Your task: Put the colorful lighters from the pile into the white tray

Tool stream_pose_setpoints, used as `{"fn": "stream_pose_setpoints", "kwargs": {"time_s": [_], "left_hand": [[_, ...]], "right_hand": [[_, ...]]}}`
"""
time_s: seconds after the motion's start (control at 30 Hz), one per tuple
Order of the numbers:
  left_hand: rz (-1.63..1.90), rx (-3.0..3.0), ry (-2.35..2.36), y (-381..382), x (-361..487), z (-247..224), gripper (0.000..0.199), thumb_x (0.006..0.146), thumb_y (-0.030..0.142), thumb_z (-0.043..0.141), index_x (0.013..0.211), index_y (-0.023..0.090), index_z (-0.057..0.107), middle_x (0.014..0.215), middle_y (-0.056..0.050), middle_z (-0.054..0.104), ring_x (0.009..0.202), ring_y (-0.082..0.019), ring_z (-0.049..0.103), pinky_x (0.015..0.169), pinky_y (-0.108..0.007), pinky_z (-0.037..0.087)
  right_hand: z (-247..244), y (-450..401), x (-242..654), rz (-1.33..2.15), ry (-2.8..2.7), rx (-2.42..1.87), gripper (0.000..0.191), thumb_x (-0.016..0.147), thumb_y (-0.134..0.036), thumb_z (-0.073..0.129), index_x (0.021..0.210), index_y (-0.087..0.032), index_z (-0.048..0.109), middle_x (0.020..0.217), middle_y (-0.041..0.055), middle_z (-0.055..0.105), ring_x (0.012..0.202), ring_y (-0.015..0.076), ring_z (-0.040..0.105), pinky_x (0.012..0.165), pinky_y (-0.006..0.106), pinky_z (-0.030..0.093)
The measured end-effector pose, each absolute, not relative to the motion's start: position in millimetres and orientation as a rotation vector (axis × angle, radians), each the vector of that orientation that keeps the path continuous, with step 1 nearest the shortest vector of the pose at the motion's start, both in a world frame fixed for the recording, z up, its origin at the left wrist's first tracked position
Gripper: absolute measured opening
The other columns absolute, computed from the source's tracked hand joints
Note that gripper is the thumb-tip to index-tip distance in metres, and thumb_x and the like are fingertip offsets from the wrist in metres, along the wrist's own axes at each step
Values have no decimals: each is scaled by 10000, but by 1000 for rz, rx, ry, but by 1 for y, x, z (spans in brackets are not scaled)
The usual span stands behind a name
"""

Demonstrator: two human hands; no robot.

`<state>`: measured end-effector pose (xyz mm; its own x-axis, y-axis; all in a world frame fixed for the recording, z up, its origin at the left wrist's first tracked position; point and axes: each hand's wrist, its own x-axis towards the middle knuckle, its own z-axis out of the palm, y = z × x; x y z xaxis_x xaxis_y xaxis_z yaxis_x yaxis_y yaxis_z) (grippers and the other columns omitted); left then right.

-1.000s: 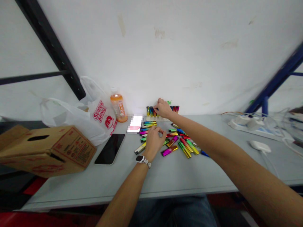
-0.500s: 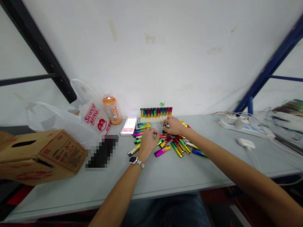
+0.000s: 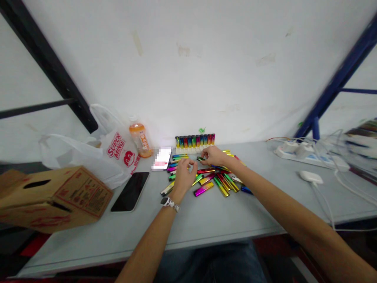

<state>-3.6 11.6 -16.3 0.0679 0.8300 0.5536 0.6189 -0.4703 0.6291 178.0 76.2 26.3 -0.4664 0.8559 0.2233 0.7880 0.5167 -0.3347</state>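
Note:
Shiny multicoloured lighters (image 3: pixel 204 190) lie scattered on the table around both hands. Behind them, a row of similar lighters (image 3: pixel 193 140) stands upright in a white holder (image 3: pixel 188 150) against the wall. My right hand (image 3: pixel 214 156) is just in front of the holder, fingers closed on a lighter (image 3: pixel 201 158) whose dark greenish end sticks out to the left. Over the left part of the pile is my left hand (image 3: pixel 185 175), its fingers loosely curled, with a gap between thumb and forefinger and nothing visible in it. A watch is on that wrist.
To the left are a cardboard box (image 3: pixel 79 192), a white plastic bag (image 3: pixel 118 157), an orange drink bottle (image 3: pixel 140 139) and a black phone (image 3: pixel 130 192). A second phone (image 3: pixel 161 158) has a lit screen. At right lie a power strip (image 3: pixel 309 154) and a white charger with cables (image 3: pixel 311 177).
My right hand has shifted slightly left and down, and the lighter in its fingers now points left. My left hand stays nearly in place. The view has tilted a little.

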Motion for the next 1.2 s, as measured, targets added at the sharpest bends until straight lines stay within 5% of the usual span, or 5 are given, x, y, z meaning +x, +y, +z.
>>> {"fn": "stream_pose_setpoints", "kwargs": {"time_s": [0.33, 0.43, 0.9, 1.07, 1.2], "left_hand": [[1438, 1986, 1309, 2, 1, -3, 74, 865, 245, 586, 910, 187, 598, 898, -36, 628, 778, -150, 581, 662, -263, 450], [1351, 1976, 1211, -2, 5, -1, 242, 817, 252, 658, 1045, 193, 603, 977, -37, 670, 798, -144, 612, 668, -247, 467], [1199, 2005, 1182, -5, 8, 1, 243, 876, 345, 574, 772, 156, 687, 759, -30, 727, 688, -163, 636, 643, -264, 469], [1350, 2110, 1169, -6, -4, 13, 162, 799, 178, 548, 698, 177, 675, 842, -49, 721, 810, -171, 641, 690, -274, 464], [1396, 2083, 1260, -6, -6, 14, 202, 806, 152, 497, 687, 177, 658, 760, -34, 689, 744, -154, 618, 681, -271, 462]], "right_hand": [[16, 38, 167, 657, -1677, -995, 278, 736, -411, 707, 832, -169, 610, 662, -32, 528, 618, 122, 462, 615, 267, 369], [15, 21, 162, 774, -1555, -937, 313, 729, -452, 716, 808, -181, 581, 671, -25, 538, 611, 125, 471, 596, 273, 373], [8, -6, 140, 564, -1525, -935, 287, 928, -461, 489, 804, -208, 544, 906, 39, 570, 883, 172, 544, 786, 292, 447], [6, -6, 137, 845, -1304, -835, 298, 947, -535, 420, 954, -241, 474, 645, -57, 461, 565, 124, 460, 553, 245, 393], [0, -5, 139, 929, -1248, -909, 402, 916, -597, 441, 761, -227, 450, 546, -81, 303, 469, 104, 310, 457, 243, 266]]}}
